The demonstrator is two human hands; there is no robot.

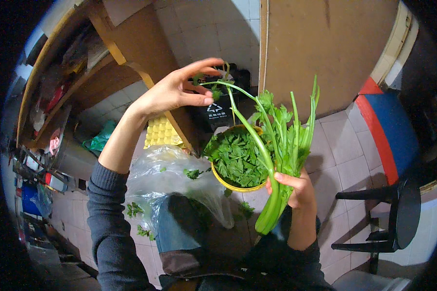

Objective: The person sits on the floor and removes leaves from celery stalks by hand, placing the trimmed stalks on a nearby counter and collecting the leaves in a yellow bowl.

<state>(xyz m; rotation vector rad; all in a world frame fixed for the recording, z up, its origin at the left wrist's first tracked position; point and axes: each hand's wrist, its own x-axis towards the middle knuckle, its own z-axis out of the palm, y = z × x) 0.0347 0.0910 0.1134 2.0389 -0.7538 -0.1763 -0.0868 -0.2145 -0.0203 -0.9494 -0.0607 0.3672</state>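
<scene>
My right hand [299, 187] grips a bunch of celery [282, 160] around its lower stalks. The cut base points down towards me, and the leafy tops and bare stalk ends rise away. One long stalk bends left at its thin tip, towards my left hand [184, 87]. That hand is raised, thumb and fingers spread around the stalk's tip. Bits of green leaf show between its fingers; whether they are pinched is unclear. Below the celery, a yellow-rimmed bucket [236, 188] stands on the floor, filled with loose celery leaves [236, 156].
A clear plastic bag [167, 174] lies left of the bucket, with leaf scraps on it. Behind stands a black waste bin [209, 118] bearing writing. A yellow egg tray [162, 132] leans near a wooden panel. A black stool [404, 218] is at right; cluttered shelves [73, 91] are at left.
</scene>
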